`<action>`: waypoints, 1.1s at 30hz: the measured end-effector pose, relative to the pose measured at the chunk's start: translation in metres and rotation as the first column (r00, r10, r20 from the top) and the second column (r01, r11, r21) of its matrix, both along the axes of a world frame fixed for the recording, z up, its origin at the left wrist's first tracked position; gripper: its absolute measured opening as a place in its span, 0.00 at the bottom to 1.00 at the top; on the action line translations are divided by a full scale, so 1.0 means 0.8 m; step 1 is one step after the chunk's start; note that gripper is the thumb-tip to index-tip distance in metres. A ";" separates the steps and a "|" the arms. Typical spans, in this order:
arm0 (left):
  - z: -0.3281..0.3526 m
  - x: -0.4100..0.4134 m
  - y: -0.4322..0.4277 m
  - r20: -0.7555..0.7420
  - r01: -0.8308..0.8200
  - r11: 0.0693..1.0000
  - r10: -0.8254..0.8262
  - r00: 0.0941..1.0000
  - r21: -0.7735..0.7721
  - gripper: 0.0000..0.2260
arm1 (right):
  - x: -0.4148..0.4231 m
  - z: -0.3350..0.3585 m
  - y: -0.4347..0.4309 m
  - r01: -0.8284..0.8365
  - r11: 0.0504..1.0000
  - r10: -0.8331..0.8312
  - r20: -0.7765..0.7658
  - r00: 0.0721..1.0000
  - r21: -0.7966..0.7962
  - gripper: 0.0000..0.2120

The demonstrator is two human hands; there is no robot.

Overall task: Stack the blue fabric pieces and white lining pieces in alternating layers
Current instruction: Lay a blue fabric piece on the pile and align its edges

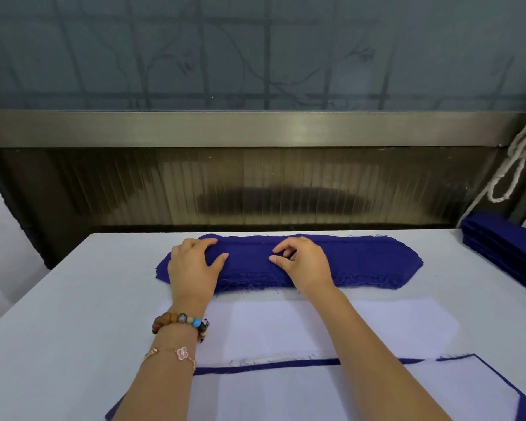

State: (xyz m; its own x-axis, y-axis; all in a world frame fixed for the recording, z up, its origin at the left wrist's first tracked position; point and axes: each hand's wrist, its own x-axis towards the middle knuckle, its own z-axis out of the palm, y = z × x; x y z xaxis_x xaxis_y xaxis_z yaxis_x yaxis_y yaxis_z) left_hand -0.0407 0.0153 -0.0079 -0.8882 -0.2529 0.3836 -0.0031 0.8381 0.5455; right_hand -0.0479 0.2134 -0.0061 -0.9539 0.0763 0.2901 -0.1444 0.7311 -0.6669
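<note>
The white table (73,299) carries a stack of blue fabric pieces (362,262) close to its far edge. A white lining pile (286,326) lies mid-surface, a white-on-blue layered pile (286,396) lies at the near edge, and a second blue stack (507,250) sits at the far right corner.

frayed blue fabric stack (362,262) lies flat beyond white lining pieces (271,326).

On the table (73,299), a fabric stack (362,262) lies at twelve o'clock, lining pieces (286,326) just before it, the layered pile (316,396) at six, a second stack (507,247) at two.
</note>
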 end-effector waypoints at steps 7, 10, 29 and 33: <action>-0.002 -0.006 -0.006 0.143 -0.070 0.997 0.073 0.987 -0.029 0.35 | 0.000 -0.001 0.000 -0.006 1.000 0.006 0.001 1.000 0.013 0.09; -0.004 -0.005 -0.007 0.133 -0.064 0.997 0.069 0.989 -0.042 0.32 | 0.000 0.000 0.000 -0.009 1.000 0.009 0.006 1.000 0.013 0.09; 0.000 -0.001 -0.015 -0.029 -0.074 0.997 0.075 0.997 0.032 0.06 | 0.001 0.000 0.000 -0.014 1.000 0.014 0.013 1.000 0.022 0.10; 0.002 -0.004 -0.013 0.035 -0.118 0.993 0.119 0.992 -0.027 0.07 | 0.000 -0.001 0.000 -0.014 1.000 0.013 0.013 1.000 0.019 0.09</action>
State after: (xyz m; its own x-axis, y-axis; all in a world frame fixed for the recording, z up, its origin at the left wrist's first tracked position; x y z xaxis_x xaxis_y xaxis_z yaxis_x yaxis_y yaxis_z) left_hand -0.0442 0.0052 -0.0067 -0.8661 -0.3483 0.3586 -0.1231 0.8439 0.5222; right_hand -0.0476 0.2136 -0.0066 -0.9584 0.0579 0.2794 -0.1459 0.7420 -0.6543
